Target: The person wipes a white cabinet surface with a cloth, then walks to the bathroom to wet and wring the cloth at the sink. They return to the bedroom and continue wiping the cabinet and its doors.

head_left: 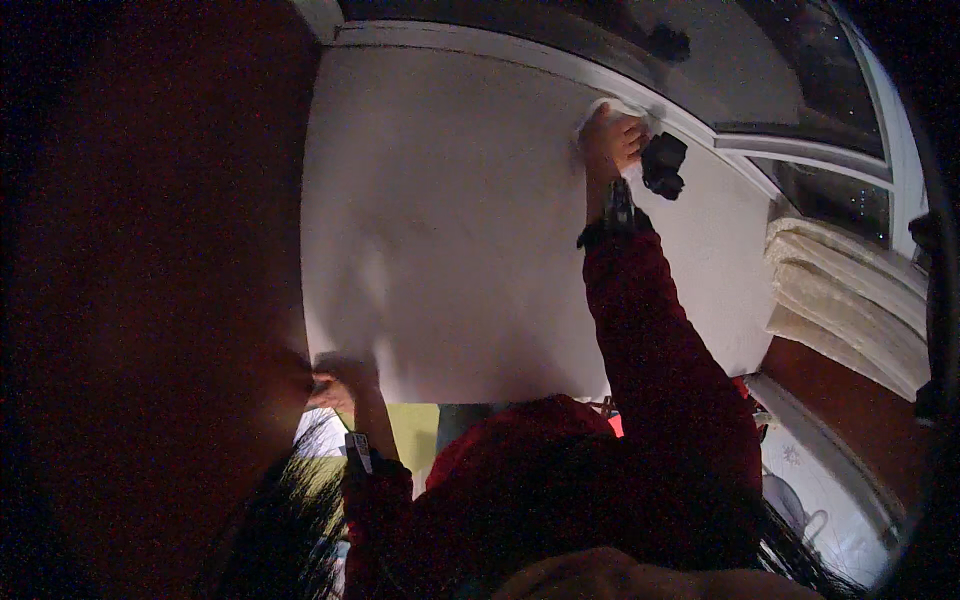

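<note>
My right hand (pixel 612 140) reaches far out over a broad pale sill (pixel 450 200). Under its bent fingers is a white cloth (pixel 612 104), pressed to the surface where it meets the window frame. Just right of that hand lies a small black object (pixel 663 165) whose kind I cannot make out. My left hand (pixel 335 388) is at the sill's near left corner, fingers stretched toward the dark brown panel (pixel 170 250) and holding nothing that shows. Shadow hides part of its fingertips. Each wrist carries a small dark device.
A white window frame (pixel 520 50) with dark glass runs along the far side. Folded cream fabric (pixel 850 300) is stacked at the right end. Below it is a brown surface (pixel 850 400), and a white patterned item (pixel 820 500) is at lower right.
</note>
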`<state>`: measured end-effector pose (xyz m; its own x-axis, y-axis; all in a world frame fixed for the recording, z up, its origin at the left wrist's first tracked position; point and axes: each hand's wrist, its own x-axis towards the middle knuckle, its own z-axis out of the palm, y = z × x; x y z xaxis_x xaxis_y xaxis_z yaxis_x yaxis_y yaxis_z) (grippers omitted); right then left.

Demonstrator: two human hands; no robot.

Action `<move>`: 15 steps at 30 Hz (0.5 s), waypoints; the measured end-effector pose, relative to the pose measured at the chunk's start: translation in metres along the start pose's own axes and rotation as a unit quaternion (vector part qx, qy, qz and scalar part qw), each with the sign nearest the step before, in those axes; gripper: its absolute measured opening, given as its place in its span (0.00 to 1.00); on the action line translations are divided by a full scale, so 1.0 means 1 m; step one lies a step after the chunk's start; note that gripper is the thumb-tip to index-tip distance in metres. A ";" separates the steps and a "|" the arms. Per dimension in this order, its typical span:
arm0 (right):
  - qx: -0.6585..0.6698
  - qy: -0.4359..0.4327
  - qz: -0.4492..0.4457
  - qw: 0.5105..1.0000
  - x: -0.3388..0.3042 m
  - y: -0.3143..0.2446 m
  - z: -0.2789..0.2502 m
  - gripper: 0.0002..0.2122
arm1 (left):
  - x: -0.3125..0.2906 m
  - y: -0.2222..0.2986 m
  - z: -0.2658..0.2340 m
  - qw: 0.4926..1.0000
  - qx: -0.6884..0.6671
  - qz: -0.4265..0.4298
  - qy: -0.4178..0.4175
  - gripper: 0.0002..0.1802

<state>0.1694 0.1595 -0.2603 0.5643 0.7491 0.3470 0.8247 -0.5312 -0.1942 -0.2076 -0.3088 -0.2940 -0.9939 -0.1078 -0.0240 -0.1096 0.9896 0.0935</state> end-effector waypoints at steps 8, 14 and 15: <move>-0.029 0.060 -0.164 0.984 -0.105 -0.172 0.020 0.34 | 0.000 -0.006 -0.001 0.999 -0.017 -0.026 0.026 0.37; 0.214 -0.207 -0.488 0.821 -0.228 -0.287 -0.025 0.28 | -0.004 0.000 -0.003 0.996 -0.042 -0.046 0.059 0.38; 0.184 -0.232 -0.539 0.788 -0.224 -0.283 -0.028 0.28 | -0.004 0.001 -0.001 0.995 -0.045 -0.054 0.067 0.39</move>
<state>-0.1917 0.1311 -0.2577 -0.5897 0.7959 0.1368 0.7414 0.6007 -0.2990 -0.2041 -0.3075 -0.2926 -0.9682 -0.2317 0.0943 -0.2115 0.9594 0.1864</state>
